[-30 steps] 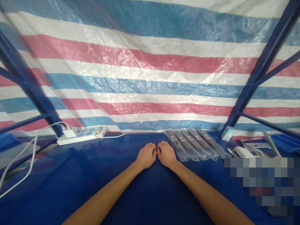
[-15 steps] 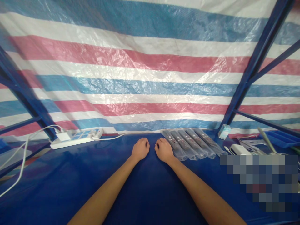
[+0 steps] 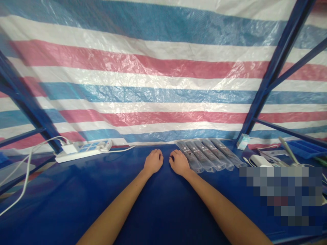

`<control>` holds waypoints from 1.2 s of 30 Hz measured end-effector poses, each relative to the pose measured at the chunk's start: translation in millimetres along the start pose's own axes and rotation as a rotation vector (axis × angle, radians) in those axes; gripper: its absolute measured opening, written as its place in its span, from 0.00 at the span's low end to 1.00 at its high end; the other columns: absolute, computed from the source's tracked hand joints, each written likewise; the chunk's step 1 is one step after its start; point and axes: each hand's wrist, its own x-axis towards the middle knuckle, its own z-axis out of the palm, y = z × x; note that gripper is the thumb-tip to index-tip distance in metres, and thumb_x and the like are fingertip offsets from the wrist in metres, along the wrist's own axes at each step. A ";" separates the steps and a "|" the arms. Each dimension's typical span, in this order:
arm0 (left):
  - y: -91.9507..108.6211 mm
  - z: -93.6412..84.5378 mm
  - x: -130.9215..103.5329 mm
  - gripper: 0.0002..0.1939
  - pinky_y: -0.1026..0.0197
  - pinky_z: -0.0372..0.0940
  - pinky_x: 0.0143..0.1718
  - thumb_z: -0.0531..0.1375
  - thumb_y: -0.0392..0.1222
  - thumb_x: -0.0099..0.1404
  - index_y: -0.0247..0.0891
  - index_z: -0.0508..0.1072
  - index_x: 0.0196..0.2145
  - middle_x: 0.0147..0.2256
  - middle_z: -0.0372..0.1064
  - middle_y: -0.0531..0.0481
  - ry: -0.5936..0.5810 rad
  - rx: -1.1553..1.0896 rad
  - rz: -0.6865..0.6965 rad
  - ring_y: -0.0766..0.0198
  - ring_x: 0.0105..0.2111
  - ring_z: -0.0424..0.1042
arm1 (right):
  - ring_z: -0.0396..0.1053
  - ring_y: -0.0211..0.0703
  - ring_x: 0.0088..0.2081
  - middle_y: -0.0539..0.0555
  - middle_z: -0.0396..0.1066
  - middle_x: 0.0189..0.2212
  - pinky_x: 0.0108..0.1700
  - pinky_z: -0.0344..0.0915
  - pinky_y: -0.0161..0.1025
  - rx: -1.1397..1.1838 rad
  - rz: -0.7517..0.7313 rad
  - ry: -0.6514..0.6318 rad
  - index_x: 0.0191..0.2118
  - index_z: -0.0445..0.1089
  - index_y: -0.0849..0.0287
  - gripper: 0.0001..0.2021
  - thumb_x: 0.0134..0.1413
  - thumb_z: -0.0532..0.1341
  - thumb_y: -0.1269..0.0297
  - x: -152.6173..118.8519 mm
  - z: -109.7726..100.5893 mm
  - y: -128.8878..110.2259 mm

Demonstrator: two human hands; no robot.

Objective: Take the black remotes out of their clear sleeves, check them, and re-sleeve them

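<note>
My left hand [image 3: 153,161] rests on the blue tabletop [image 3: 158,207], its fingers curled in loosely and nothing seen in it. A small gap shows beside the thumb. Just to the right, with a strip of table between them, my right hand [image 3: 179,162] lies in the same curled way, and no object shows in it either. Closest to the right hand is a row of several clear plastic sleeves [image 3: 204,156] with dark contents and small white print. Its near left sleeve lies right beside that hand, partly behind it; whether they touch I cannot tell.
A white power strip [image 3: 84,152] with plugs and cables lies at the back left. On the right are a small light-blue box [image 3: 243,141], a white adapter [image 3: 260,161], a blue tray [image 3: 306,149] and a pixelated patch. Blue metal posts [image 3: 270,78] stand before a striped tarp [image 3: 163,68].
Both hands stay in place with curled fingers. The view has shifted very slightly, so things on the right sit a little further left and higher.
</note>
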 end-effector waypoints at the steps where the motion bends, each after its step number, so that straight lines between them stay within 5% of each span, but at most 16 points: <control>1: -0.2 0.3 0.1 0.08 0.60 0.61 0.43 0.49 0.35 0.66 0.38 0.68 0.35 0.38 0.69 0.46 0.001 0.002 -0.004 0.59 0.42 0.67 | 0.64 0.44 0.45 0.55 0.71 0.41 0.48 0.59 0.38 0.002 0.000 -0.002 0.38 0.70 0.59 0.08 0.59 0.53 0.67 0.3 0.6 0.3; 36: -1.5 5.2 -5.4 0.09 0.59 0.61 0.44 0.50 0.36 0.66 0.38 0.70 0.36 0.38 0.69 0.46 0.047 0.004 0.040 0.59 0.42 0.67 | 0.64 0.45 0.45 0.56 0.70 0.41 0.47 0.59 0.40 0.045 0.014 -0.028 0.39 0.68 0.58 0.07 0.58 0.55 0.66 -6.6 -3.1 0.4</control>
